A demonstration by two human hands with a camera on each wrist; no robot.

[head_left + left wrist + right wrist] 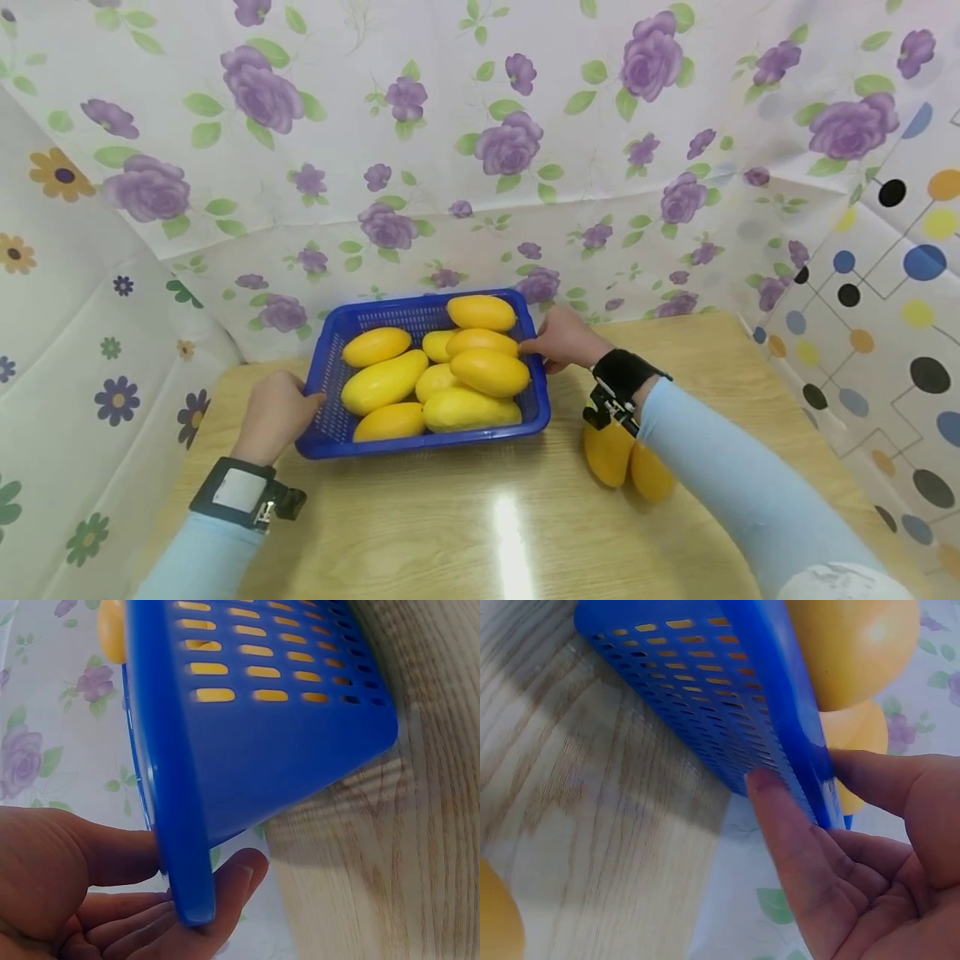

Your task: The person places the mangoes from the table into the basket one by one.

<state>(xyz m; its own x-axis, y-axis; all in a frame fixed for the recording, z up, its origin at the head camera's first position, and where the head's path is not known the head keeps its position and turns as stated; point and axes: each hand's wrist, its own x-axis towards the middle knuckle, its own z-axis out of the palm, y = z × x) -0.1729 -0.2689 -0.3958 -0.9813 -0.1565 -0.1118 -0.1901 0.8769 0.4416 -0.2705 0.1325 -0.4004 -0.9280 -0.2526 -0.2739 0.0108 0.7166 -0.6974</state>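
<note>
A blue perforated plastic basket [330, 450] holds several yellow mangoes [386, 382], some stacked on others at its right side. My left hand [277, 417] grips the basket's left rim, thumb on the inside and fingers beneath the lip, as the left wrist view shows. On the opposite side my right hand [562, 337] pinches the right rim. In the right wrist view its thumb lies over the inner edge beside a mango [847, 645], and its index finger [787, 832] runs along the outer wall.
Loose mangoes [607, 454] lie on the wooden table [420, 525] right of the basket, partly under the right forearm. A flowered cloth [450, 233] hangs close behind the basket. Patterned sheets, one with coloured dots [922, 262], close off both sides.
</note>
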